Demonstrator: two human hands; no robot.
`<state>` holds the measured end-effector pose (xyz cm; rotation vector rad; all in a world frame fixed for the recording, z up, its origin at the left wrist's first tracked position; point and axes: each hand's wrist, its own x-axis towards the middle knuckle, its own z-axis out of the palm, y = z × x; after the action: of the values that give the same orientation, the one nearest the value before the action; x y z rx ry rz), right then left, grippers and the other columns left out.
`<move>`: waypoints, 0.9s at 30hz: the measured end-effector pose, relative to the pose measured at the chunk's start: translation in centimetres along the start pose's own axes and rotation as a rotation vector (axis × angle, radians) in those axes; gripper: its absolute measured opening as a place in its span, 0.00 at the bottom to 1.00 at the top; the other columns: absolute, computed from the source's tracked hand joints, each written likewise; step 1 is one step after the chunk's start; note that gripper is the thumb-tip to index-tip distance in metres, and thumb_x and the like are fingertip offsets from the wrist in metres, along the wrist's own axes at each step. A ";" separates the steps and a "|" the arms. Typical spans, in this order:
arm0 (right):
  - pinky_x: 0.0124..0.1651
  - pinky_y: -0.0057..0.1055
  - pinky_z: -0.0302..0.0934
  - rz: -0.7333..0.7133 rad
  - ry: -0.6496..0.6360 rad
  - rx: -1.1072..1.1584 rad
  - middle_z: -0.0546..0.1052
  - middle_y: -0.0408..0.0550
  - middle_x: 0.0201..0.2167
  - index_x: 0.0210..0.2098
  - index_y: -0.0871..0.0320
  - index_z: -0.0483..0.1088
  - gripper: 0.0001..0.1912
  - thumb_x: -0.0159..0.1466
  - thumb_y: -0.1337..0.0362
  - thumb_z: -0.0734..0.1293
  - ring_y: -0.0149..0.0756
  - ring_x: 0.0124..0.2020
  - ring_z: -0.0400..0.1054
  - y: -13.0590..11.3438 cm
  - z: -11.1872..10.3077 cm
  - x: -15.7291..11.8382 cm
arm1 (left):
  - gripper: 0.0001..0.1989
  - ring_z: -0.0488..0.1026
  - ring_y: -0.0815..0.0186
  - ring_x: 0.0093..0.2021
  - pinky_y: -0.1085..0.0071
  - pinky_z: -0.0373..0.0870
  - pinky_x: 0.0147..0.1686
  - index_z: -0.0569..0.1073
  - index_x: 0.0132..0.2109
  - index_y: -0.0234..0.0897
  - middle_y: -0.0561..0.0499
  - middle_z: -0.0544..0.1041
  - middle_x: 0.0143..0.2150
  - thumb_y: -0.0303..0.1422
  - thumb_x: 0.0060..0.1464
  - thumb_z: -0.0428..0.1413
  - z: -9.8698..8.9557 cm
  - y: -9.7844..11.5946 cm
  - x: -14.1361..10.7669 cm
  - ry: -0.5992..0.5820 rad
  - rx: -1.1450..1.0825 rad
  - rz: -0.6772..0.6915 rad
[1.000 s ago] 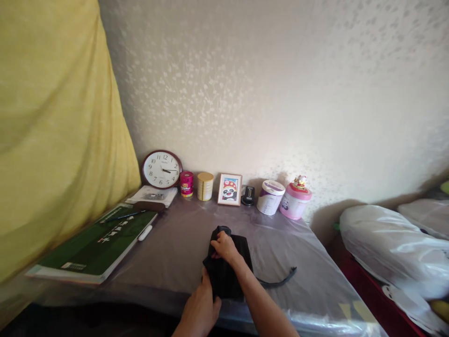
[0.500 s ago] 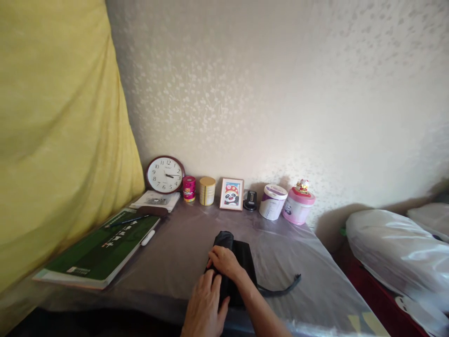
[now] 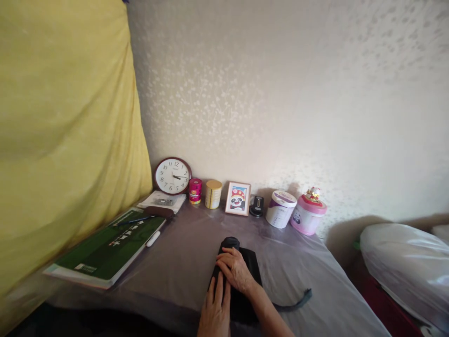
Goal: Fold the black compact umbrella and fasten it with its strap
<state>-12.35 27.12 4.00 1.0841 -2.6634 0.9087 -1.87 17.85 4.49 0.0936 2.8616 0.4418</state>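
A black cloth item (image 3: 249,262), partly rolled along its left side, lies on the table near the front edge. Its dark strap (image 3: 296,302) trails out to the right. My left hand (image 3: 216,306) rests on the lower part of the roll with its fingers stretched forward. Above it, my right hand (image 3: 235,269) lies across the upper part of the roll, fingers extended and pointing left. The two hands touch or nearly touch. Both cover much of the roll's surface.
On the left lie a green book (image 3: 112,248), a white marker (image 3: 153,238) and a brown case (image 3: 159,211). Along the wall stand a clock (image 3: 173,176), a pink can (image 3: 195,191), a yellow-lidded can (image 3: 213,194), a picture frame (image 3: 237,198) and two round tubs (image 3: 280,209).
My left hand's fingers have straightened and now lie flatter on the roll. My right hand has spread over its upper part. The view has shifted slightly, moving the scene rightward.
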 end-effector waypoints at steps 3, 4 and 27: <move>0.60 0.40 0.37 0.020 0.010 -0.048 0.76 0.42 0.42 0.36 0.52 0.73 0.14 0.65 0.64 0.56 0.35 0.54 0.58 1.7 0.3 1.5 | 0.38 0.40 0.53 0.64 0.58 0.51 0.60 0.45 0.62 0.35 0.49 0.40 0.66 0.16 0.42 0.40 0.8 -0.2 0.6 0.038 -0.033 -0.001; 0.61 0.40 0.36 0.031 0.013 -0.065 0.76 0.42 0.41 0.37 0.52 0.73 0.15 0.65 0.65 0.55 0.34 0.54 0.59 2.1 0.4 2.0 | 0.38 0.41 0.53 0.64 0.58 0.52 0.60 0.45 0.62 0.35 0.49 0.40 0.66 0.16 0.42 0.40 1.1 -0.3 0.8 0.048 -0.047 0.003; 0.31 0.27 0.59 0.779 0.168 0.027 0.76 0.48 0.26 0.38 0.59 0.71 0.16 0.62 0.57 0.57 0.38 0.31 0.71 5.3 -3.8 -6.4 | 0.39 0.34 0.59 0.65 0.65 0.47 0.61 0.39 0.63 0.30 0.47 0.32 0.67 0.16 0.42 0.40 1.0 -0.5 0.7 0.098 0.027 0.093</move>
<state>-11.61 36.04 2.46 -0.0856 -2.9304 1.0667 -2.31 17.75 3.27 0.2166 2.9689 0.4379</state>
